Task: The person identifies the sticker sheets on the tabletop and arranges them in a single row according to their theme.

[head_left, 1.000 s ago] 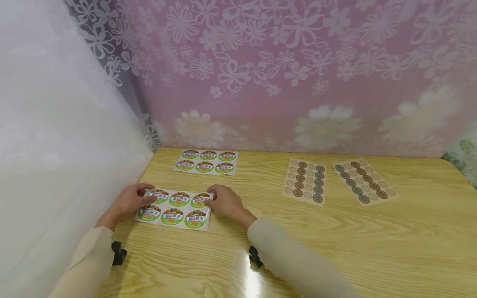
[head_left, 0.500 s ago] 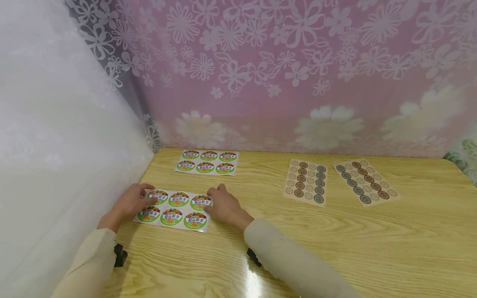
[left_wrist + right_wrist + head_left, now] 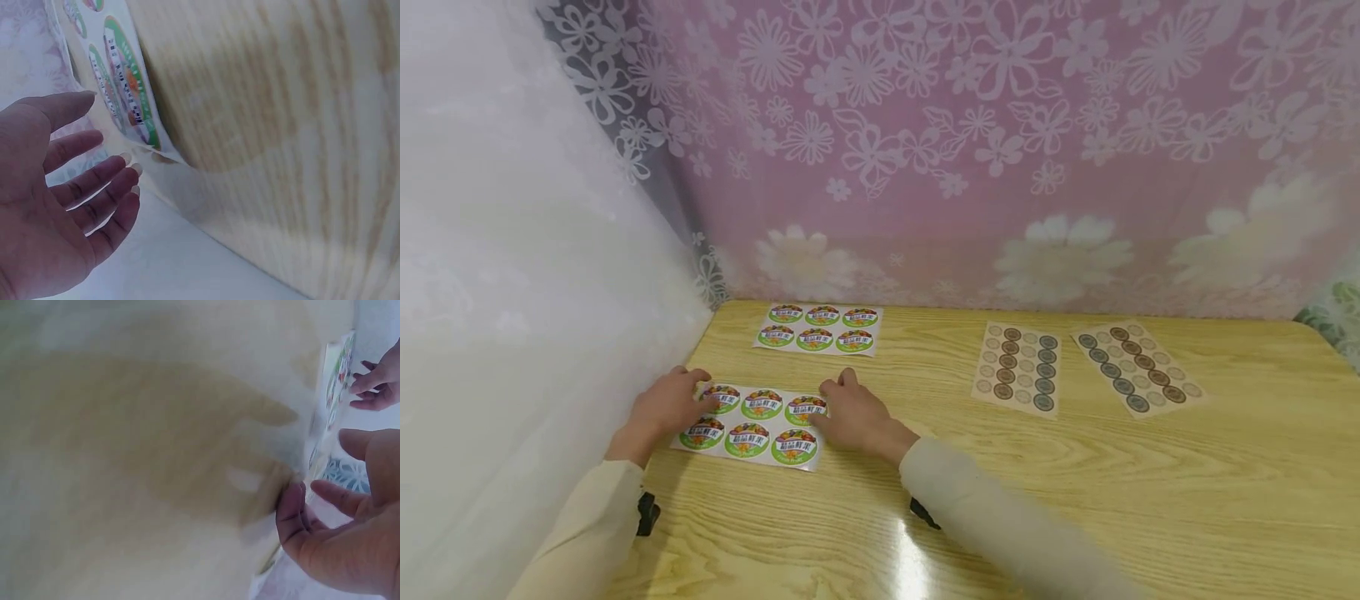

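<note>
A white rectangular sheet of six round green-and-white fruit stickers [image 3: 747, 437] lies on the pale yellow wood-grain table [image 3: 1075, 508], left of centre in the lower half of the head view, its right side dipping slightly lower in the frame.

The left hand [image 3: 662, 410] is at the sheet's upper left corner, thumb over the edge. Its wrist view shows the fingers spread and gently bent, with a gap between thumb and forefinger — nothing pinched there.

The right hand [image 3: 856, 417] is at the sheet's upper right corner, the thumb by the end sticker. In its wrist view the fingers bend loosely, with the thumb well apart from them; whether the fingertips press the paper I cannot tell.

Above, near the table's far edge, lies a matching white sheet of six fruit stickers [image 3: 818, 330]. Right of centre are two tan paper sheets of round brown, grey and beige stickers, one nearly upright in the frame [image 3: 1018, 367], the other slanted [image 3: 1138, 367]. A pink curtain with white flowers [image 3: 925, 208] fills the top; a white translucent drape [image 3: 512, 292] hangs at the left.
</note>
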`<state>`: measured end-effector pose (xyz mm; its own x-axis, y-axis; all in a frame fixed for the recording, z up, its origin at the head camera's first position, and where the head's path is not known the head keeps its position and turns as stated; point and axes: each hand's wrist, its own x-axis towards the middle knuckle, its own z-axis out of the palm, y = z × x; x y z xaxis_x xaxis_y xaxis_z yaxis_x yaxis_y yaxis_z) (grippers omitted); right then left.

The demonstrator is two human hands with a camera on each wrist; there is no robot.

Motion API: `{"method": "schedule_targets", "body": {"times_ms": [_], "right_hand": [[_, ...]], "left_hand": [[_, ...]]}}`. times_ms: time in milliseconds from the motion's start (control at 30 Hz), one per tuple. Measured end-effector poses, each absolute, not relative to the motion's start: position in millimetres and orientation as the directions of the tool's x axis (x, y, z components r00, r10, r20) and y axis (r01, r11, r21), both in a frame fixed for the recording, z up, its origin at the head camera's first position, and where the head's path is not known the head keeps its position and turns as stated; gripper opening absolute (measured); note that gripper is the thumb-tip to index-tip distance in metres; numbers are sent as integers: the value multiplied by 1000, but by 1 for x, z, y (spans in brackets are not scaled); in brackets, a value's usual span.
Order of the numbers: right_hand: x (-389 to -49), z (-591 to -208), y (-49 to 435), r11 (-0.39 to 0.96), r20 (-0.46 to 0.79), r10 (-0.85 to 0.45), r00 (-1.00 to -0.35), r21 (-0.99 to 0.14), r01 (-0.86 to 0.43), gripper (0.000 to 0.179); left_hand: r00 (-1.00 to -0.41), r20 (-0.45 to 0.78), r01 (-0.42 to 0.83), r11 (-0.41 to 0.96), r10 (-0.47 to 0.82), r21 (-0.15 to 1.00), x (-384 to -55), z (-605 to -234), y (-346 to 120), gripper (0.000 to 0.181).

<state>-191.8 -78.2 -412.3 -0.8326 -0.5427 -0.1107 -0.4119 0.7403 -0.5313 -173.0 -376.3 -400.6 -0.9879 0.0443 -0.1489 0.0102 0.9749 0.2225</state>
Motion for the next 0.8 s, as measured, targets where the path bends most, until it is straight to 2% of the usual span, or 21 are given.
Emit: {"method": "schedule_targets", "body": {"times_ms": [167, 333, 500, 800], "right_hand": [[-208, -405, -56, 746, -144, -559, -816, -518, -419, 51], [-230, -396, -33, 739, -130, -560, -818, -526, -421, 52], [-249, -391, -14, 718, -102, -557, -824, -559, -415, 53], [-271, -389, 5, 687, -65, -519, -853, -625, -370, 55]], "left_hand": [[-997, -74, 18, 975, 35, 219, -178, -397, -372, 49], [-997, -1, 71, 944, 76, 323, -189, -392, -366, 50], [-993, 20, 113, 899, 116, 423, -204, -391, -360, 55], [-990, 51, 137, 856, 128, 498, -232, -398, -342, 59]]}}
